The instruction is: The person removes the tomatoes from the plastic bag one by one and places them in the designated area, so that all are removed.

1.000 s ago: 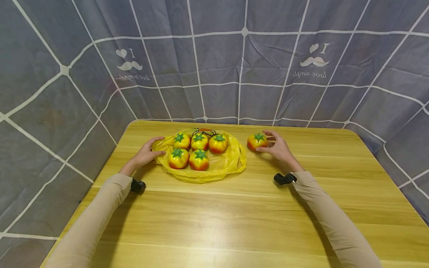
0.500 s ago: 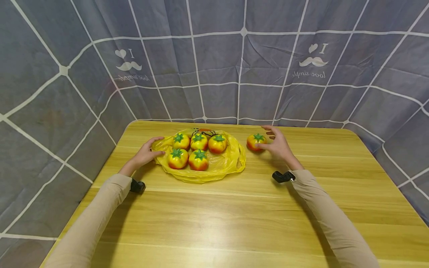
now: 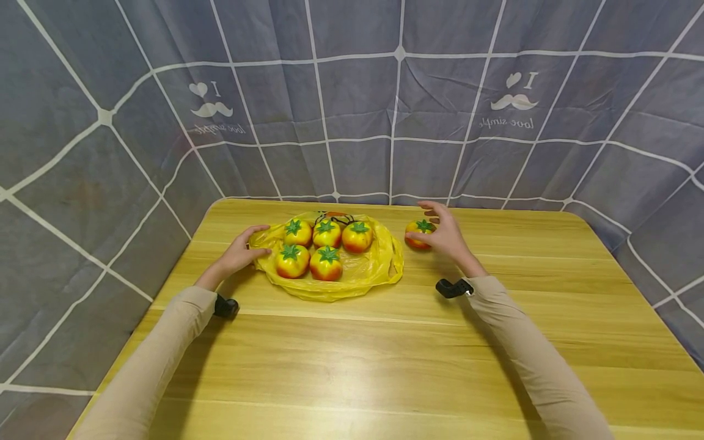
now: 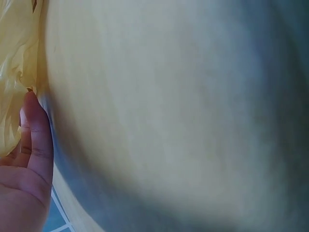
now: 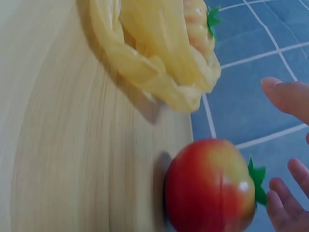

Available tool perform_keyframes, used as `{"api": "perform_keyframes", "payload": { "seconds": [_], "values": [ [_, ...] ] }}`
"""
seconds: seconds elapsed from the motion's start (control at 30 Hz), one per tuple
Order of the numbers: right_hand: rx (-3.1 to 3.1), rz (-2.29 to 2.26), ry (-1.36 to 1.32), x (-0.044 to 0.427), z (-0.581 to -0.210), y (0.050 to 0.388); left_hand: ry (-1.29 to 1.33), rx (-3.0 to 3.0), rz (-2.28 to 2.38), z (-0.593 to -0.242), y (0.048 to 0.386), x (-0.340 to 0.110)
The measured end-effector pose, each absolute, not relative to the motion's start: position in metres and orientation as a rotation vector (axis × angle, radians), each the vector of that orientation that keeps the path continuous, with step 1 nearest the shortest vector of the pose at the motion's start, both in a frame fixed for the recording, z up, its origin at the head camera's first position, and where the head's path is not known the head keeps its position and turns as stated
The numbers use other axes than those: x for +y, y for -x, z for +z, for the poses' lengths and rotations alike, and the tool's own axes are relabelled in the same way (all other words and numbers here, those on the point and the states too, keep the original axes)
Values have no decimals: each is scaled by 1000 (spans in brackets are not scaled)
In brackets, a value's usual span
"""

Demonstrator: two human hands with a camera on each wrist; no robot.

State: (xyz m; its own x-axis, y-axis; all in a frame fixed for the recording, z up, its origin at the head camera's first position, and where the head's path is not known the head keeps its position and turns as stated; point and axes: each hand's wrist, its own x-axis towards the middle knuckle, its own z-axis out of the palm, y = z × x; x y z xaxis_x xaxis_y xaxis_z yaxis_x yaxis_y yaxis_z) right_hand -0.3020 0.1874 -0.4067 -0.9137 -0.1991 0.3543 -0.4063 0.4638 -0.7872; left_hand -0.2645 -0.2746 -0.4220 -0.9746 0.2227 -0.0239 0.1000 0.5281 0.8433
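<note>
Several yellow-and-red toy tomatoes (image 3: 326,263) with green leafy tops stand on a spread yellow plastic bag (image 3: 363,269). My left hand (image 3: 233,253) is at the bag's left edge, thumb and fingers spread apart and touching the plastic; in the left wrist view, the thumb of that left hand (image 4: 36,130) meets the film. Right of the bag a single tomato (image 3: 419,234) stands on the table. Over and beside it hovers my right hand (image 3: 448,235), its fingers apart. The right wrist view has this tomato (image 5: 210,186) with a gap between it and the thumb.
A wooden table (image 3: 352,354) lies under everything, with its far edge just behind the bag. Dark and orange markings (image 3: 334,216) show at the bag's back. A grey checked curtain (image 3: 363,104) rises behind and at both sides.
My right hand has loosened from around the lone tomato and shifted left and slightly up over it. The left hand, bag and tomatoes look unmoved.
</note>
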Motion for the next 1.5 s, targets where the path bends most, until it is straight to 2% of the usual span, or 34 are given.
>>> {"api": "perform_keyframes", "payload": {
  "seconds": [0.87,1.17,1.5],
  "values": [
    [-2464,1532,-695,121,-410,299,-269,2619,1450,-424,265,-275],
    [-2474,1548,-718,103,-412,299,-284,2612,1438,-399,247,-263],
    [-2482,1577,-735,92,-418,299,-279,2609,1446,-394,243,-261]
  ]
}}
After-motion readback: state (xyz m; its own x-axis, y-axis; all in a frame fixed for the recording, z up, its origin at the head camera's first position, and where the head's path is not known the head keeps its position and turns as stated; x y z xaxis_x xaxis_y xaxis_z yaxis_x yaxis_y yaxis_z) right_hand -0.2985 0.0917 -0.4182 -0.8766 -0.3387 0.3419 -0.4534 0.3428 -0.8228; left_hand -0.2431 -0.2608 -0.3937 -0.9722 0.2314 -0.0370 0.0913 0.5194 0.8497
